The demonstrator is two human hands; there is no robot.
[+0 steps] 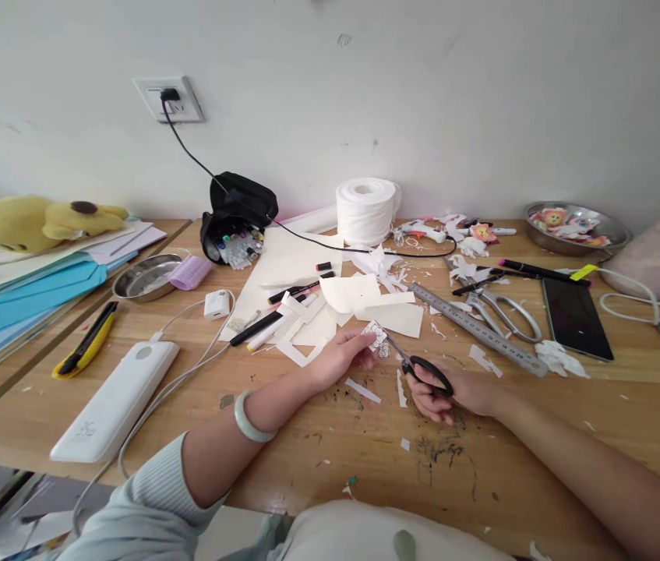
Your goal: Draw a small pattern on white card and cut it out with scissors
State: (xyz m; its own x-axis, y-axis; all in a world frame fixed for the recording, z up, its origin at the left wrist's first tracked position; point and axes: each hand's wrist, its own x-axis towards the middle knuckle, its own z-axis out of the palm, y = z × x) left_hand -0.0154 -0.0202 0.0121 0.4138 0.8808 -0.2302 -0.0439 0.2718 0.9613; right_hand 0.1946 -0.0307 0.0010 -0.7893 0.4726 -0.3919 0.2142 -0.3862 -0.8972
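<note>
Between the thumb and fingers of my left hand [346, 354] is a small white paper cutout [377, 340] with black line drawing on it. My right hand [443, 395] grips a pair of scissors [432, 374] by the black handles, its fingers through the loops. The blades point up and left, and their tips reach the edge of the cutout. How far the blades are parted is too small to tell. Paper scraps [363, 390] lie on the table below both hands. Larger cut pieces of white paper [391, 318] rest just beyond them.
A steel ruler [478, 331], large scissors [517, 315] and a phone [578, 319] lie to the right. Markers [259, 327], a white power bank [116, 401] and a yellow utility knife [85, 340] are at left. Behind stand a tissue roll [365, 214] and a metal bowl [576, 243].
</note>
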